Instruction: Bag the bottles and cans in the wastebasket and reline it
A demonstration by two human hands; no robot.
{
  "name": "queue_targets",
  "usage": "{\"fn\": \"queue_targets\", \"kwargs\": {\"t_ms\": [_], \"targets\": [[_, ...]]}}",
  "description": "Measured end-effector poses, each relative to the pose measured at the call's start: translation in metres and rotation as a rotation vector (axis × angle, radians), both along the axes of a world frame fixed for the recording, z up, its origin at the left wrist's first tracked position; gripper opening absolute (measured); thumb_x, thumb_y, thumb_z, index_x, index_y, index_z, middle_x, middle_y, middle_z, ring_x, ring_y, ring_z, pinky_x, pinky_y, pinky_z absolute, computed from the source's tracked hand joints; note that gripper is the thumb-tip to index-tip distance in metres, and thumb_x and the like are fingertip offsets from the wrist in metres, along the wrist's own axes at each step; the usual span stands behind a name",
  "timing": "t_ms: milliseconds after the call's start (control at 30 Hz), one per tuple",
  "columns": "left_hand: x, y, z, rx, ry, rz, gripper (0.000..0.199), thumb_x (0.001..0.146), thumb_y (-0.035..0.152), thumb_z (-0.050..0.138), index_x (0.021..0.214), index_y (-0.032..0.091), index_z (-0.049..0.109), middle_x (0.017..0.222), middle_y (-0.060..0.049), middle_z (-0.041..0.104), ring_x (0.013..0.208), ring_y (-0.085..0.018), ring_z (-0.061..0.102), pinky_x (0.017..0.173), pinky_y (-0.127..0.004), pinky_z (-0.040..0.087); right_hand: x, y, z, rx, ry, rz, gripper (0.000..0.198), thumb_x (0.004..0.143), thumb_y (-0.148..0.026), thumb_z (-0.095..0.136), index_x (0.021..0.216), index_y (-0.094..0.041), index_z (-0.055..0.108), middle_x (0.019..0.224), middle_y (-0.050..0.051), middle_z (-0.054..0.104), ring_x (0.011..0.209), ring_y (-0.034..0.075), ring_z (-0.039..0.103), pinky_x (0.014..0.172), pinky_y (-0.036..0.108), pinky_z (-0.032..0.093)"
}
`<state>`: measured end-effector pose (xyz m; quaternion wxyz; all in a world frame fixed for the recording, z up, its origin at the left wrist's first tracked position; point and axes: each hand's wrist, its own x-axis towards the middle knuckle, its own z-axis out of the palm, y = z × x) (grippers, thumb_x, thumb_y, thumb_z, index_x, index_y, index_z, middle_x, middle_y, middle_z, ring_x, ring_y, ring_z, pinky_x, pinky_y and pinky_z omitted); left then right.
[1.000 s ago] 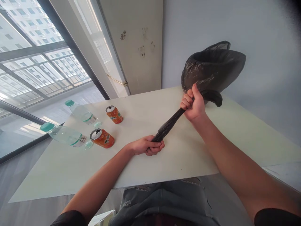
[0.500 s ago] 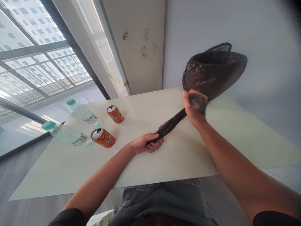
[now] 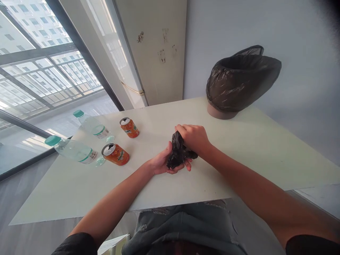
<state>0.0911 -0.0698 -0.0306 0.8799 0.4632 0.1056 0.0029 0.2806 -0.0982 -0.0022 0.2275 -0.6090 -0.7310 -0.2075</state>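
A crumpled black plastic bag is bunched between my two hands above the near middle of the table. My left hand cups it from the left and below, thumb up against its side. From above and the right, my right hand presses on it with curled fingers; part of the plastic is hidden under that palm. Behind and to the right stands a bin lined with another black bag, its mouth open and its rim folded over the outside.
Two orange drink cans and two clear bottles with green caps stand on the left of the white table. Behind are a tall cabinet-like panel and a wall. A window with railings lies left.
My right hand has come down and left from beside the bin to my left hand. The long twisted black bag between them is now folded into a short bunch.
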Motion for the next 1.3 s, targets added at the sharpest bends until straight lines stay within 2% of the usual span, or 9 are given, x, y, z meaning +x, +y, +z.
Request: {"fn": "queue_targets", "kwargs": {"t_ms": [167, 400, 500, 600, 700, 800, 1067, 1200, 1300], "targets": [[0.000, -0.005, 0.005, 0.100, 0.047, 0.224, 0.027, 0.087, 0.034, 0.077, 0.094, 0.013, 0.063, 0.073, -0.005, 0.062, 0.058, -0.010, 0.048, 0.049, -0.023, 0.028, 0.005, 0.005, -0.005, 0.105, 0.070, 0.077, 0.015, 0.082, -0.006, 0.054, 0.076, -0.020, 0.057, 0.063, -0.001, 0.055, 0.057, 0.014, 0.040, 0.059, 0.032, 0.020], [0.002, -0.006, 0.001, 0.082, 0.019, 0.255, 0.014, 0.079, 0.019, 0.065, 0.080, 0.017, 0.051, 0.080, -0.008, 0.064, 0.065, -0.013, 0.053, 0.051, -0.024, 0.034, 0.032, 0.019, 0.002, 0.229, 0.260, 0.024, 0.021, 0.101, -0.026, 0.052, 0.080, -0.021, 0.053, 0.076, 0.004, 0.061, 0.078, 0.021, 0.052, 0.075, 0.035, 0.035], [0.003, -0.004, -0.002, 0.154, 0.006, 0.302, 0.016, 0.073, 0.013, 0.066, 0.080, 0.017, 0.052, 0.071, -0.002, 0.057, 0.060, -0.010, 0.046, 0.049, -0.023, 0.029, 0.049, 0.027, 0.002, 0.230, 0.604, 0.032, 0.019, 0.096, -0.038, 0.062, 0.087, -0.022, 0.056, 0.083, 0.004, 0.063, 0.083, 0.022, 0.055, 0.079, 0.037, 0.042], [0.004, -0.003, -0.002, 0.198, -0.010, 0.349, 0.015, 0.069, 0.010, 0.064, 0.080, 0.016, 0.055, 0.065, 0.002, 0.047, 0.058, -0.009, 0.038, 0.050, -0.023, 0.028, 0.056, 0.032, -0.001, 0.070, 1.206, 0.102, 0.032, 0.085, -0.049, 0.076, 0.091, -0.023, 0.057, 0.084, 0.002, 0.063, 0.078, 0.020, 0.059, 0.073, 0.034, 0.047], [0.004, -0.003, 0.000, 0.172, 0.012, 0.318, 0.016, 0.069, 0.010, 0.063, 0.080, 0.016, 0.054, 0.066, 0.003, 0.040, 0.059, -0.009, 0.034, 0.048, -0.022, 0.024, 0.046, 0.032, -0.002, -0.317, 1.797, 0.278, 0.041, 0.081, -0.055, 0.080, 0.094, -0.023, 0.059, 0.088, 0.003, 0.068, 0.081, 0.020, 0.065, 0.075, 0.035, 0.053], [0.002, -0.002, 0.002, 0.131, 0.033, 0.281, 0.019, 0.071, 0.010, 0.062, 0.081, 0.018, 0.049, 0.069, 0.004, 0.037, 0.059, -0.009, 0.031, 0.047, -0.021, 0.021, 0.029, 0.029, 0.000, -0.533, 2.115, 0.443, 0.045, 0.083, -0.062, 0.076, 0.101, -0.024, 0.060, 0.087, 0.002, 0.068, 0.076, 0.019, 0.064, 0.078, 0.037, 0.056], [0.001, 0.003, 0.003, 0.216, 0.085, 0.130, 0.016, 0.068, 0.010, 0.055, 0.072, 0.020, 0.043, 0.063, 0.006, 0.034, 0.054, -0.007, 0.026, 0.045, -0.022, 0.020, 0.028, 0.026, 0.003, -0.316, 1.915, 0.487, 0.032, 0.088, -0.054, 0.069, 0.096, -0.029, 0.051, 0.058, -0.010, 0.030, 0.046, 0.012, 0.025, 0.053, 0.028, 0.035], [0.003, 0.002, -0.005, 0.265, 0.091, 0.268, 0.020, 0.062, 0.010, 0.055, 0.081, 0.016, 0.057, 0.062, 0.002, 0.051, 0.053, -0.010, 0.043, 0.050, -0.025, 0.036, 0.025, 0.025, 0.000, -0.147, 1.768, 0.507, 0.037, 0.093, -0.062, 0.066, 0.090, -0.027, 0.054, 0.061, -0.006, 0.046, 0.051, 0.013, 0.042, 0.056, 0.029, 0.039], [0.001, 0.007, -0.008, 0.221, 0.059, 0.357, 0.051, 0.057, 0.009, 0.059, 0.107, 0.011, 0.069, 0.092, -0.009, 0.073, 0.077, -0.019, 0.065, 0.071, -0.030, 0.051, 0.027, 0.025, 0.003, -0.135, 1.738, 0.450, 0.044, 0.090, -0.068, 0.068, 0.086, -0.026, 0.055, 0.067, -0.003, 0.052, 0.058, 0.015, 0.048, 0.059, 0.030, 0.042]]}}
